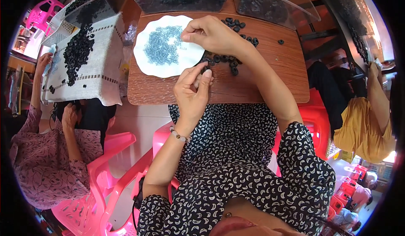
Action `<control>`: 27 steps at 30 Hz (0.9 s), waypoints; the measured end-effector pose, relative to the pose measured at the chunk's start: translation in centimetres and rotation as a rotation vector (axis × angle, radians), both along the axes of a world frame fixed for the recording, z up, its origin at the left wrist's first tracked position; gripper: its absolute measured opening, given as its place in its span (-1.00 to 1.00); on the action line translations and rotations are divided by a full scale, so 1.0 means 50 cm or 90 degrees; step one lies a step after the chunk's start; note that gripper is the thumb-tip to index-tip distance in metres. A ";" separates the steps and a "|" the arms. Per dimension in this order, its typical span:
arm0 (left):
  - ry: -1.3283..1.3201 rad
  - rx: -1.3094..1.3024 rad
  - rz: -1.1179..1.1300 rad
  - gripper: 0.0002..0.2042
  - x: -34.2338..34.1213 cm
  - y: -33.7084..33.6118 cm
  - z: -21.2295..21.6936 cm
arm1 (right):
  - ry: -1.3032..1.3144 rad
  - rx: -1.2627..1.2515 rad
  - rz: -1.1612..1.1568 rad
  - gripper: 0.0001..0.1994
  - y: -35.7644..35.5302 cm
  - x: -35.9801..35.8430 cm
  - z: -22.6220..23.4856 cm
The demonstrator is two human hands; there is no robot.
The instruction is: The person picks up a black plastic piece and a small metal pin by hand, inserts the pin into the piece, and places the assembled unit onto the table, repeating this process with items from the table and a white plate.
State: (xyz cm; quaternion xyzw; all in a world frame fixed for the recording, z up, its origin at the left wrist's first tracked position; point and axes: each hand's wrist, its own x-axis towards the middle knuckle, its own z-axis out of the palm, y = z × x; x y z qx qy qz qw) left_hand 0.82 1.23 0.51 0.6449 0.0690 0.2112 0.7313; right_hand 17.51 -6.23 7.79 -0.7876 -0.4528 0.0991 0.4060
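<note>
Left hand (190, 96) pinches a black piece (205, 69) toward the tabletop's (147, 91) near edge; right hand (214, 35), fingertips together, load unclear, should take bits (161, 48) singly.

White plate (155, 71), scalloped, flat left of upper centre, strewn across its middle with small translucent grey bits (162, 48). One black piece (205, 69), pinched just above mid-frame, mostly hidden. Black rings (234, 61), loose, in clusters right of upper centre.
</note>
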 end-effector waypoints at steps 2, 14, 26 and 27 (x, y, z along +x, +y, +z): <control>-0.001 -0.001 -0.006 -0.74 0.000 0.000 0.002 | 0.015 -0.018 0.000 -0.72 -0.019 -0.015 0.025; -0.046 0.061 0.033 -0.71 -0.006 -0.002 -0.005 | 0.202 -0.034 0.059 -0.74 -0.154 -0.074 0.034; -0.030 -0.006 0.023 -0.74 -0.004 0.006 0.006 | 0.155 0.013 -0.092 -0.78 -0.166 -0.107 0.019; -0.019 -0.033 0.021 -0.74 -0.002 0.006 0.006 | 0.105 0.023 -0.102 -0.80 -0.171 -0.109 0.018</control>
